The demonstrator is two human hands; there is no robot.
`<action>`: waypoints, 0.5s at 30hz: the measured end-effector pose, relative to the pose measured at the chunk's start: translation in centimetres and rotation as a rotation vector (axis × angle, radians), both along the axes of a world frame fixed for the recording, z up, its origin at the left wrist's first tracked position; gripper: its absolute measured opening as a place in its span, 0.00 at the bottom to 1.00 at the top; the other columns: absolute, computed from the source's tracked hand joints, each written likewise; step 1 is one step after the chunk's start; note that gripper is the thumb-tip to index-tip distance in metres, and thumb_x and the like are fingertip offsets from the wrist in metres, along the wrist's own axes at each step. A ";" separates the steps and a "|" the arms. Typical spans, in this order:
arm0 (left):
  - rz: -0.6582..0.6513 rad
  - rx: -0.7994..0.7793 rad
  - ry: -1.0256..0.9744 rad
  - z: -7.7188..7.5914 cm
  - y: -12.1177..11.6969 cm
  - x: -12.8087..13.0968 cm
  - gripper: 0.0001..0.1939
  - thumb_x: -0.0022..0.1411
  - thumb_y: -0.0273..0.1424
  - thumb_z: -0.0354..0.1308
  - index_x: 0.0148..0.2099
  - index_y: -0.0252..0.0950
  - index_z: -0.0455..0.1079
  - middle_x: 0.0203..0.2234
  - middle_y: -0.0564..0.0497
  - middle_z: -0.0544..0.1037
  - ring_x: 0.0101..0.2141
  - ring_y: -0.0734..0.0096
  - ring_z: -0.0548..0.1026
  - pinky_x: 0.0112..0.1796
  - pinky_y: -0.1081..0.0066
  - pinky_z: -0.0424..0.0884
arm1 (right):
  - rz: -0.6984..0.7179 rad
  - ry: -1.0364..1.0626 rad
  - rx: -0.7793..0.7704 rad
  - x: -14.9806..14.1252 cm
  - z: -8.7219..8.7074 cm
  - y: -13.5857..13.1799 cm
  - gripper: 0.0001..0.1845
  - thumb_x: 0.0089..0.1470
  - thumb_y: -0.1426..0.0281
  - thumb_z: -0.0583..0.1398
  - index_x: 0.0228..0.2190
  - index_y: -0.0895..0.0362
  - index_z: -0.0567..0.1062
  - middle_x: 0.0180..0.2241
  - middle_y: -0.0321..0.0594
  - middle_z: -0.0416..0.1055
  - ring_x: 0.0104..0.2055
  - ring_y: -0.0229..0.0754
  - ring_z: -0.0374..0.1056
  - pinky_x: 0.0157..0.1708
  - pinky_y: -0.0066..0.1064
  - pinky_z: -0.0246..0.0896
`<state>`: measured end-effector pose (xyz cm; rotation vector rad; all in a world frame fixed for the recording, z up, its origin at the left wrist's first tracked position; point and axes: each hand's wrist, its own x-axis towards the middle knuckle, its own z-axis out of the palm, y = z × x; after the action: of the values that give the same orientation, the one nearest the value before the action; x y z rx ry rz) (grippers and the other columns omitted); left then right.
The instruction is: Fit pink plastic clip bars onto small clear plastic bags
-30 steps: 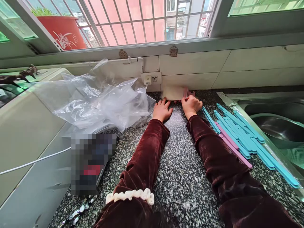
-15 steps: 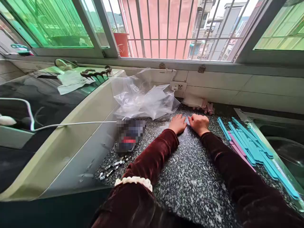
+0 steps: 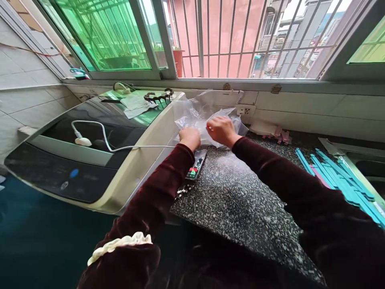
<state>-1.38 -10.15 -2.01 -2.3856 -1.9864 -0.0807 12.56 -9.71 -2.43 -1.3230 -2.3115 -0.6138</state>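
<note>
My left hand point(image 3: 190, 138) is at the near edge of a crumpled clear plastic bag point(image 3: 192, 110), its fingers curled against the film. Raised in front of the bag, my right hand point(image 3: 222, 131) is closed with thumb and fingers pinched together. Whatever may be in that pinch is hidden. Below my left hand lies a phone point(image 3: 196, 165) with its screen lit, partly covered by my left forearm. A beaded strand point(image 3: 184, 190) rests on the counter beside the phone.
Teal strips point(image 3: 339, 176), with some pink among them, lie on the speckled counter point(image 3: 237, 196) at right, by a sink point(image 3: 365, 160). Small pink pieces point(image 3: 281, 135) lie along the wall. A dark-lidded machine point(image 3: 78, 172) stands left, with a white cable point(image 3: 141, 147) crossing it. Behind is a wall socket point(image 3: 245, 111).
Both hands have moved left and up from the counter to the plastic bag. They no longer touch the small bluish piece on the counter. The view has swung left.
</note>
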 end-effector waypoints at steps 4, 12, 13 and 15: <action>0.015 0.025 0.101 -0.4 1.0 -1.9 0.20 0.59 0.23 0.45 0.51 0.25 0.68 0.54 0.34 0.66 0.55 0.54 0.61 0.52 0.61 0.59 | -0.001 -0.221 -0.109 -5.0 0.1 2.7 0.17 0.55 0.77 0.48 0.35 0.66 0.76 0.38 0.57 0.72 0.44 0.51 0.60 0.40 0.40 0.46; -0.066 -0.026 0.088 -1.7 3.3 -2.2 0.21 0.58 0.25 0.46 0.52 0.29 0.68 0.52 0.37 0.68 0.56 0.54 0.60 0.54 0.58 0.56 | -0.271 -0.188 -0.182 -6.3 -1.8 7.0 0.18 0.51 0.79 0.49 0.38 0.65 0.77 0.38 0.60 0.72 0.42 0.54 0.61 0.38 0.45 0.49; -0.063 -0.030 0.074 -1.8 3.5 -2.1 0.20 0.58 0.25 0.46 0.52 0.30 0.68 0.52 0.38 0.69 0.56 0.54 0.60 0.54 0.58 0.56 | -0.269 -0.185 -0.182 -5.9 -1.9 7.0 0.18 0.51 0.79 0.49 0.37 0.66 0.77 0.37 0.61 0.72 0.42 0.54 0.61 0.38 0.44 0.49; -0.039 -0.035 0.040 -2.0 4.0 -1.9 0.20 0.58 0.26 0.47 0.51 0.30 0.68 0.51 0.37 0.70 0.55 0.54 0.63 0.54 0.58 0.57 | -0.250 -0.179 -0.179 -5.1 -1.8 6.8 0.18 0.52 0.80 0.49 0.36 0.69 0.77 0.37 0.62 0.72 0.41 0.53 0.62 0.38 0.43 0.48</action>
<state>-3.30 -6.19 -3.99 -2.4278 -1.9400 0.0004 7.47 -2.93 -4.25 -1.7229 -2.4078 -0.6375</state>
